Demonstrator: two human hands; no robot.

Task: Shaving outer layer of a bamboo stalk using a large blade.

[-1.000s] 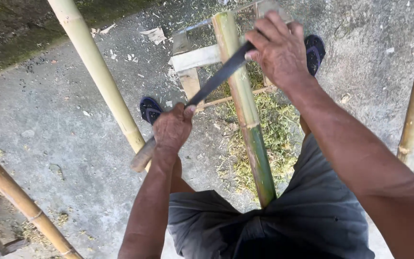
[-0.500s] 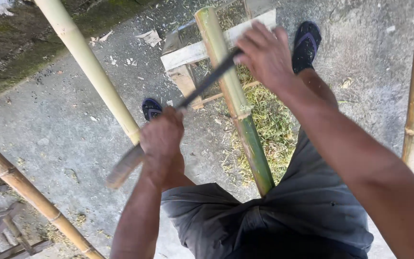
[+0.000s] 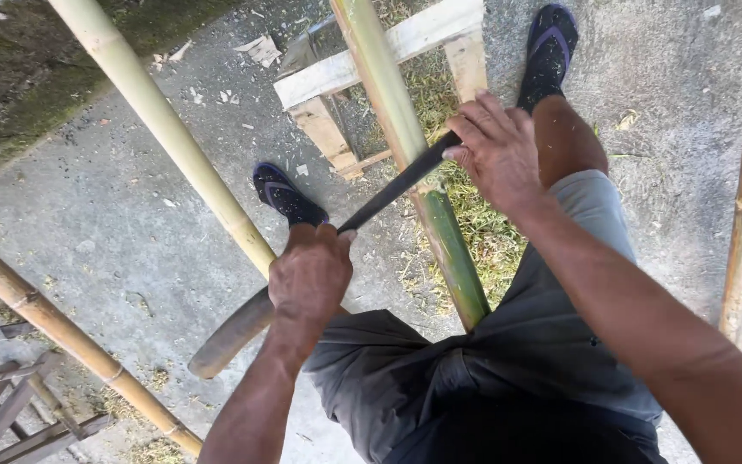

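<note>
Concrete ground [image 3: 113, 249], bamboo work.
Left hand [image 3: 309, 277] fisted on knife handle [image 3: 232, 333]; right hand [image 3: 498, 153] presses blade [image 3: 392, 189] across green bamboo pole [image 3: 422, 172]; wooden stand [image 3: 362, 64] beneath.

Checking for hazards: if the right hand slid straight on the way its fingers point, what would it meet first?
Likely the green bamboo pole: the right hand presses the blade beside it, fingers pointing toward it. Depth unclear.

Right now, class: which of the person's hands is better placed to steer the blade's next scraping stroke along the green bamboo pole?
Probably the left hand: it is wrapped around the handle, while the right hand only presses on the blade at the bamboo pole.
</note>
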